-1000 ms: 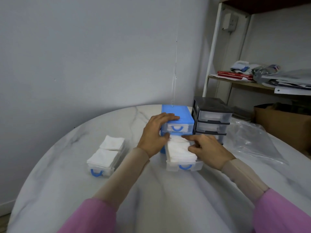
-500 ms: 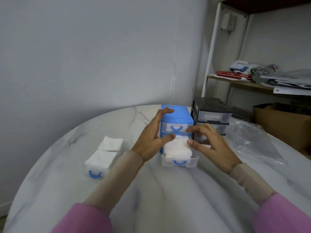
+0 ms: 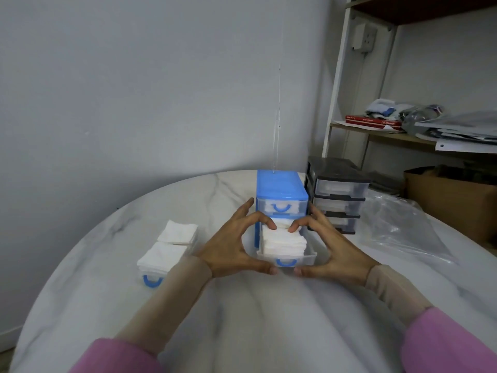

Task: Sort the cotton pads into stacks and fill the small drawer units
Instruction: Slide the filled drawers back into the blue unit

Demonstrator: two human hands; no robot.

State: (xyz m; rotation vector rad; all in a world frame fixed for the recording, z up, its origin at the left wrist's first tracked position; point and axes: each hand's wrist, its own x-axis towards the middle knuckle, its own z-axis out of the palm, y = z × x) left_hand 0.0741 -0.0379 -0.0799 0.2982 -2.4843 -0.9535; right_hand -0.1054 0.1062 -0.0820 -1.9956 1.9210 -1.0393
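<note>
A blue drawer unit (image 3: pixel 281 189) stands at the middle of the round marble table (image 3: pixel 107 265). Its lower clear drawer (image 3: pixel 309 256), with a blue handle, is pulled out and holds a stack of white cotton pads (image 3: pixel 283 242). My left hand (image 3: pixel 228 249) curls round the drawer's left side, thumb at the front wall, index fingertip on the back of the pads. My right hand (image 3: pixel 333 251) mirrors it on the right side. The upper drawer is closed.
A loose clear drawer (image 3: pixel 152 277) topped with two pad stacks (image 3: pixel 168 250) lies to the left. A black drawer unit (image 3: pixel 337 189) stands right of the blue one, beside a crumpled plastic bag (image 3: pixel 400 227). A shelf (image 3: pixel 376 130) and a cardboard box (image 3: pixel 454 200) stand behind.
My left hand came off the blue unit's top and my right hand off the pads. Both now wrap the pulled-out drawer, thumbs at its front and index fingers on the pads.
</note>
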